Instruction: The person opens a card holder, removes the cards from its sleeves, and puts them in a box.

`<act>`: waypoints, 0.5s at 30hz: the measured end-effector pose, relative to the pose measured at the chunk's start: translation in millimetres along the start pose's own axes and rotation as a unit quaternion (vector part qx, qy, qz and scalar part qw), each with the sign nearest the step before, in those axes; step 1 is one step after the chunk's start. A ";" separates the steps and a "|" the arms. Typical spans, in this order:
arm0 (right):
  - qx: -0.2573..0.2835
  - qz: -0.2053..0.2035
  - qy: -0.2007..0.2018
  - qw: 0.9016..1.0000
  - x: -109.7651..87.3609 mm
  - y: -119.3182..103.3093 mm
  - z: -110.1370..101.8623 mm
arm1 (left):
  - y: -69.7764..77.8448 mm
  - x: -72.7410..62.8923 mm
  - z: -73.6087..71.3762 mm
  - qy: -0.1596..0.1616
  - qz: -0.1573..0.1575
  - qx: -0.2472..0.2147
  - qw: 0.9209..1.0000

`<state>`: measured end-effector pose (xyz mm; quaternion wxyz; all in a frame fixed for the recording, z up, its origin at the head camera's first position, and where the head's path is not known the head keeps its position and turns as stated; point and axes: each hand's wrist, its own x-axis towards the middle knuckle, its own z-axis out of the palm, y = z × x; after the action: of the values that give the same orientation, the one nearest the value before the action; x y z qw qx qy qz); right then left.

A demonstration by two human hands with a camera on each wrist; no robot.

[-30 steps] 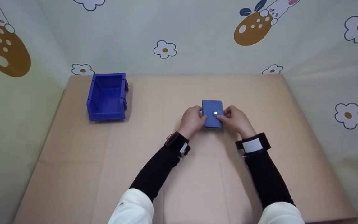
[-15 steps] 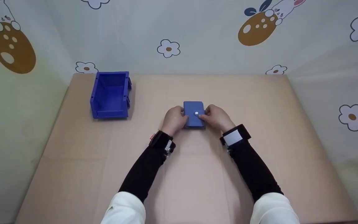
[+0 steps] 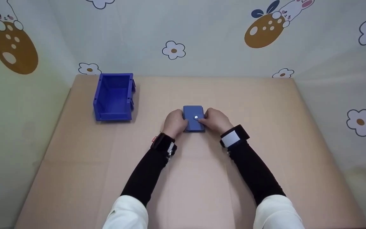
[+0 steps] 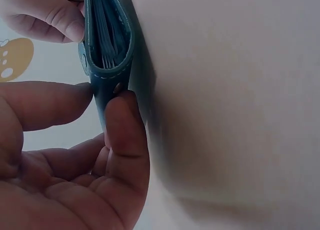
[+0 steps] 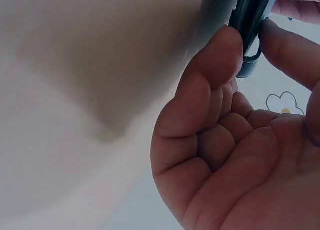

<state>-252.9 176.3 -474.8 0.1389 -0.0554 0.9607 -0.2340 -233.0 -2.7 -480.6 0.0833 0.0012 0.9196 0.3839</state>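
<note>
A small blue card wallet point(image 3: 193, 112) with a snap button is held between both hands near the middle of the table. My left hand point(image 3: 174, 123) pinches its left edge between thumb and fingers. On the opposite edge my right hand point(image 3: 217, 121) pinches it, the thumb lying close beside the snap. In the left wrist view the wallet point(image 4: 112, 65) stands edge-on with its stitched spine and several inner leaves showing, the flap fastened round it. The right wrist view shows only the lower end of the wallet point(image 5: 250, 20) between thumb and fingertips.
A blue plastic bin point(image 3: 113, 113) stands at the back left of the brown table point(image 3: 75, 178). Behind the table and along its sides hangs a pale patterned curtain point(image 3: 208, 38) with flowers and rabbits.
Both hands have moved left across the head view, carrying the wallet with them, most of it in the first half second. The grip on both edges stays the same.
</note>
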 end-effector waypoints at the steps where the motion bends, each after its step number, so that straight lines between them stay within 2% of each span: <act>1: -0.003 0.000 -0.001 1.000 0.3 -0.2 0.4 | -0.2 0.2 0.2 -0.001 -0.001 0.002 1.000; 9: -0.019 -0.003 -0.003 1.000 -0.5 -2.9 2.3 | -0.9 0.4 0.5 -0.003 -0.006 0.017 1.000; 15: -0.021 0.005 -0.003 1.000 -1.8 -0.1 2.1 | 0.8 0.2 1.5 -0.006 0.005 0.018 1.000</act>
<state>-250.5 175.6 -476.1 0.1417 -0.0545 0.9651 -0.2132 -233.1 -1.1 -481.1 0.0865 0.0098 0.9258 0.3678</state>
